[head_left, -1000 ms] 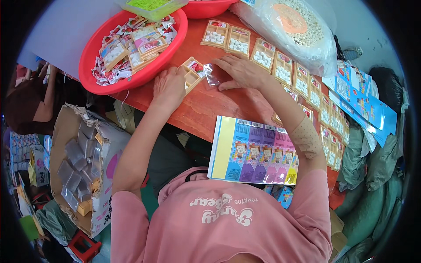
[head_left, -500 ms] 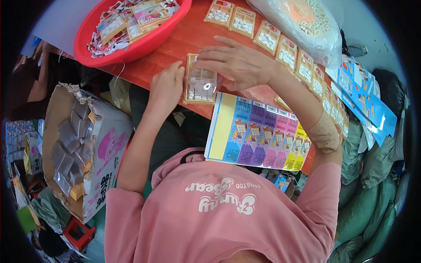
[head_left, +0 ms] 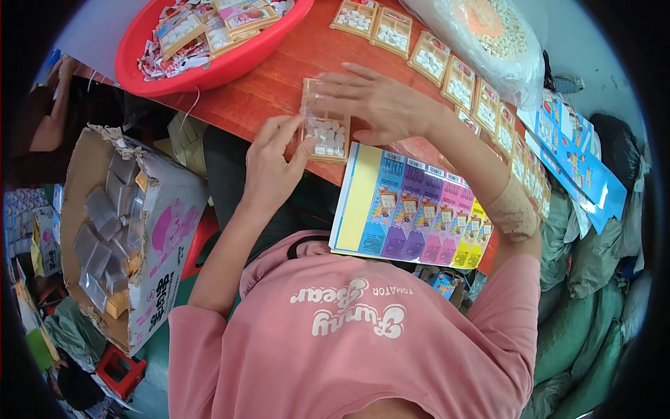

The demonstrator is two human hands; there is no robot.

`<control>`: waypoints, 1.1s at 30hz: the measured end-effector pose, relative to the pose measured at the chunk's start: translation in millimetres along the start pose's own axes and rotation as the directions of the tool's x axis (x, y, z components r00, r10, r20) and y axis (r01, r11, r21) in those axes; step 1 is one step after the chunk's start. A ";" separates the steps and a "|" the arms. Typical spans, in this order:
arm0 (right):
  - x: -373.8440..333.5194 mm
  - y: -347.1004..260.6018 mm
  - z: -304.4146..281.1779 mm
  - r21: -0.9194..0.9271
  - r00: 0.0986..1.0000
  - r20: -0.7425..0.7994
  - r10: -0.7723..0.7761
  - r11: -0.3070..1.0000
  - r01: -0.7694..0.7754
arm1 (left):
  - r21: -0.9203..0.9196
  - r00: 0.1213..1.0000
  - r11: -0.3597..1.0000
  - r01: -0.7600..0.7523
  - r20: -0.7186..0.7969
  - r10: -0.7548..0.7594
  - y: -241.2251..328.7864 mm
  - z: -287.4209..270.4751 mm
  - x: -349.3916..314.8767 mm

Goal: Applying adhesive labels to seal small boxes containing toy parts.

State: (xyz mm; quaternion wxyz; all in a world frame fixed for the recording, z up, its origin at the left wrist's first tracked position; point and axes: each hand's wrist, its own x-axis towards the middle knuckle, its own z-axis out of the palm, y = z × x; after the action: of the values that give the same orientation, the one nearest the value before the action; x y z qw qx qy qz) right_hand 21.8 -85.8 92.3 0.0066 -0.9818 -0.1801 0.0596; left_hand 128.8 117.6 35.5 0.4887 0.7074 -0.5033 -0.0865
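Observation:
On the red table, a tan plastic box point(head_left: 337, 158) with compartments holds small white pieces in its near part. My left hand point(head_left: 276, 160) is at the box's left edge, thumb and forefinger closed on it. Over the far end of the box is my right hand point(head_left: 387, 101), fingers stretched out and thumb apart near the right side. Its fingers partly hide the far compartments. Something clear, like a lid, shows under these fingers; its exact position is hard to make out.
Filled tan boxes point(head_left: 429, 58) line the table's far and right side. Behind them lies a clear bag of pale pieces point(head_left: 502, 31). A red basin point(head_left: 244, 52) holds boxes and sachets. Printed card sheets point(head_left: 412, 209) lie at the near edge. A carton point(head_left: 157, 244) of clear plastic covers stands left.
My left hand has opened from a closed shape, its thumb and forefinger now at the box's near left side. The glare over the white pieces is gone. My right hand stays over the far end.

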 end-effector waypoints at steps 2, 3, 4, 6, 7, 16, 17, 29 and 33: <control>-8.5 1.2 16.0 0.213 0.936 -0.291 0.200 0.967 -0.140 | 0.015 1.000 1.000 -0.007 0.012 0.006 -0.9 3.1 -0.3; -10.1 -5.1 17.8 0.210 0.936 -0.285 0.208 0.966 -0.151 | 0.072 0.999 0.997 -0.033 -0.038 0.036 -1.1 6.4 1.2; -6.4 -16.6 21.1 0.407 0.865 -0.261 0.429 0.861 -0.304 | 0.138 0.994 0.989 -0.049 -0.088 0.062 -2.7 8.2 0.9; -2.4 -27.5 31.6 0.582 0.757 -0.189 0.626 0.692 -0.427 | 0.138 0.999 0.990 -0.024 -0.034 0.029 -4.6 11.8 1.1; -2.2 -30.2 39.3 0.556 0.752 -0.181 0.634 0.697 -0.453 | 0.141 1.000 0.990 0.000 0.020 -0.003 -4.6 13.9 0.9; 8.1 -39.0 70.6 0.269 0.728 -0.309 0.612 0.791 -0.550 | 0.365 0.988 0.918 -0.157 0.047 0.150 -5.8 34.6 -18.9; 12.4 -37.3 73.1 0.267 0.738 -0.343 0.582 0.813 -0.517 | 0.361 0.987 0.918 -0.162 0.058 0.152 -6.5 32.2 -19.2; -56.9 -50.1 21.8 0.616 0.600 -0.308 0.738 0.636 -0.466 | 0.466 0.977 0.867 -0.177 -0.021 0.211 20.9 18.9 -9.4; -75.5 -86.8 46.7 0.620 0.444 -0.305 0.843 0.530 -0.579 | 0.256 0.897 0.862 -0.438 0.189 0.399 41.3 53.9 -5.9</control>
State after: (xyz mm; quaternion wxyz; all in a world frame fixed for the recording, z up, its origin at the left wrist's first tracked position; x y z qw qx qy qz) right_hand -84.5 -31.8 57.6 0.2486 -0.9005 0.2922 -0.2047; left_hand 66.9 89.1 38.1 0.3520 0.6382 -0.6828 0.0514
